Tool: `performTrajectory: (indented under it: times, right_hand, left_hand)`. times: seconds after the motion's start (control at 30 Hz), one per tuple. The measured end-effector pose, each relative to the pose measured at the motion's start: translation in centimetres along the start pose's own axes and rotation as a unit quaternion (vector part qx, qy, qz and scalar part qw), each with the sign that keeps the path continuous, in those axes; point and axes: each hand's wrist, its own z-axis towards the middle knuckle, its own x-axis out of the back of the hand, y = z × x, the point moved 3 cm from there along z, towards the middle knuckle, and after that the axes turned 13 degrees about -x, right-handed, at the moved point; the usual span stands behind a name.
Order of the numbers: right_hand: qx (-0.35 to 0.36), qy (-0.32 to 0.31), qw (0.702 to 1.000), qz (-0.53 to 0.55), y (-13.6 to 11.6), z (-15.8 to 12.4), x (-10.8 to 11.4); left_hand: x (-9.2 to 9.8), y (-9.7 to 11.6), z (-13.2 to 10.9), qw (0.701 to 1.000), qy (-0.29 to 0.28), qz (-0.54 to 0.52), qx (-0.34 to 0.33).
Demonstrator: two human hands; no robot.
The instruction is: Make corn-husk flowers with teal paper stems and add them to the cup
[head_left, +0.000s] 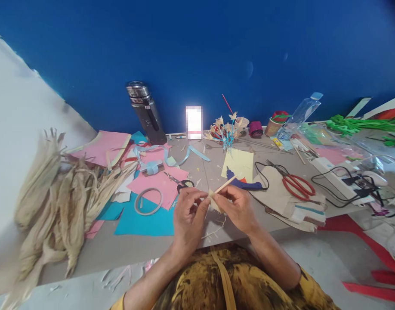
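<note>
My left hand [189, 213] and my right hand [239, 207] meet above the table's near edge. Between their fingertips is a small pale piece of what looks like dried corn husk [213, 202], pinched from both sides. A thin cream stick [226, 184] rises from it to the upper right, near my right fingers. Just behind lies a blue glue gun [245, 184] with a black cord, beside a yellow paper sheet [244, 161]. Black-handled scissors [184, 184] rest close to my left hand on pink paper [146, 185].
Dried corn husks [66, 206] pile up at left. A tape roll [148, 201] lies on blue paper [129, 226]. A dark flask [149, 116], husk flowers [228, 131] and a plastic bottle [299, 116] stand behind. Red-handled scissors [299, 187], a glove [281, 198] and a power strip [337, 176] lie right.
</note>
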Motion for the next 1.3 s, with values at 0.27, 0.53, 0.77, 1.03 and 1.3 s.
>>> performTrajectory:
  times: [0.27, 0.53, 0.77, 1.03, 1.3]
  right_hand:
    - [0.148, 0.033, 0.987, -0.044, -0.8, 0.0, 0.1]
    - [0.126, 0.028, 0.991, -0.024, 0.1, -0.1, -0.2]
    - [0.121, 0.024, 0.992, -0.038, 0.2, 0.1, -0.3]
    - [0.101, 0.021, 0.994, -0.042, 0.2, 0.2, -0.2]
    - [0.106, 0.032, 0.991, -0.075, 0.2, 0.3, 0.5]
  left_hand:
    - [-0.4, -1.1, 0.1, 0.997, -0.003, -0.073, 0.009]
    - [-0.4, -1.3, 0.3, 0.99, 0.034, -0.116, 0.078]
    - [-0.5, -1.3, 0.5, 0.996, 0.013, -0.084, 0.038]
    - [-0.4, -1.1, 1.1, 0.988, -0.015, -0.114, 0.1]
    - [-1.0, -2.1, 0.5, 0.92, -0.021, -0.283, 0.271]
